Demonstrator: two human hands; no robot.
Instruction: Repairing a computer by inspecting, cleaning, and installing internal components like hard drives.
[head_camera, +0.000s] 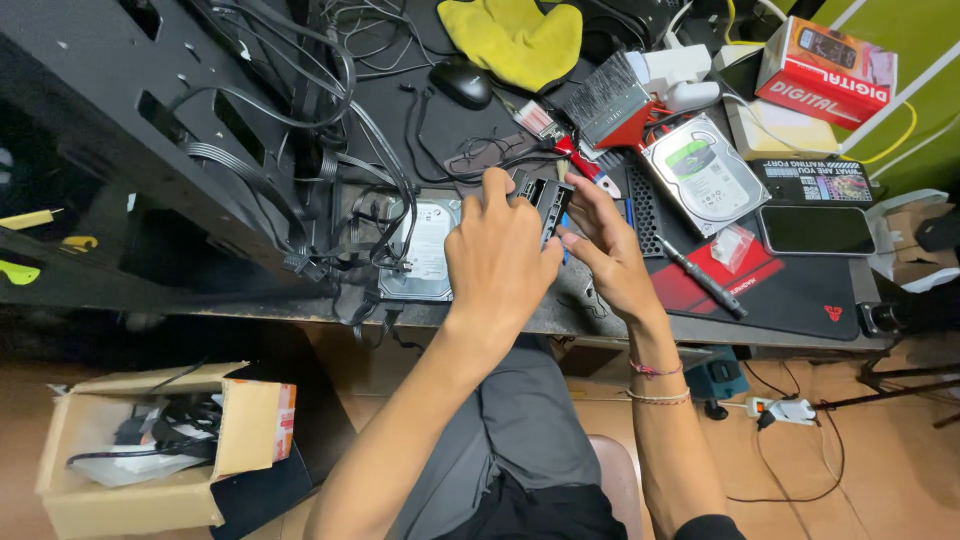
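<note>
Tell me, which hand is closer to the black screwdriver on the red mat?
Right. The right hand is just beside the black screwdriver, not touching it. The left hand is farther away, on the far side of the small black part both hands hold.

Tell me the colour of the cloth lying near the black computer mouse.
Yellow. The crumpled yellow cloth shows best in the head view, beside the black mouse.

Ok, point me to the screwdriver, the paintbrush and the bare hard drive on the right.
screwdriver (703, 279), head view, on the middle of its dark handle.
paintbrush (603, 98), head view, on the dark bristles.
hard drive (705, 173), head view, on its silver top cover.
</note>
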